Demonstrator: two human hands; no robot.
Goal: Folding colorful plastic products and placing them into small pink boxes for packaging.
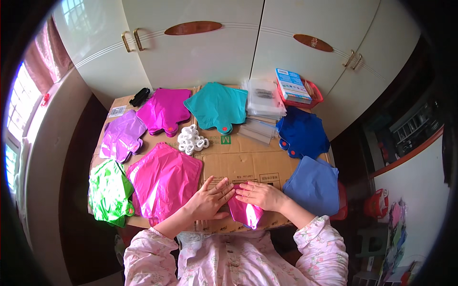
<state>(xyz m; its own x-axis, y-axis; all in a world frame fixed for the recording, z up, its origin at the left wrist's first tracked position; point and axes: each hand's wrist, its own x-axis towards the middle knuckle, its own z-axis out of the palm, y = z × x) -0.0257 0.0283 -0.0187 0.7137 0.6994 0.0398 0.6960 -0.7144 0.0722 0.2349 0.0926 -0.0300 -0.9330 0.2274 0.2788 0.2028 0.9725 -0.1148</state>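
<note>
A shiny pink foil balloon (245, 214), folded narrow, lies flat on the cardboard near its front edge. My right hand (262, 196) rests palm down on its upper part, fingers stretched out to the left. Beside it, my left hand (210, 199) lies flat with its fingers spread, their tips at the balloon's left edge. Neither hand is closed round anything. Just left of my left forearm is a stack of pink foil balloons (164, 167), flat and unfolded. Part of the folded balloon is hidden under my right hand.
Flat foil stacks lie around: green (109, 190), lilac (123, 135), magenta (163, 109), teal (217, 106), navy (303, 133) and slate blue (312, 183). White rings (191, 140) are piled mid-table. Clear plastic bags (265, 97) lie near a red basket (316, 97). Cabinet doors (200, 57) stand behind.
</note>
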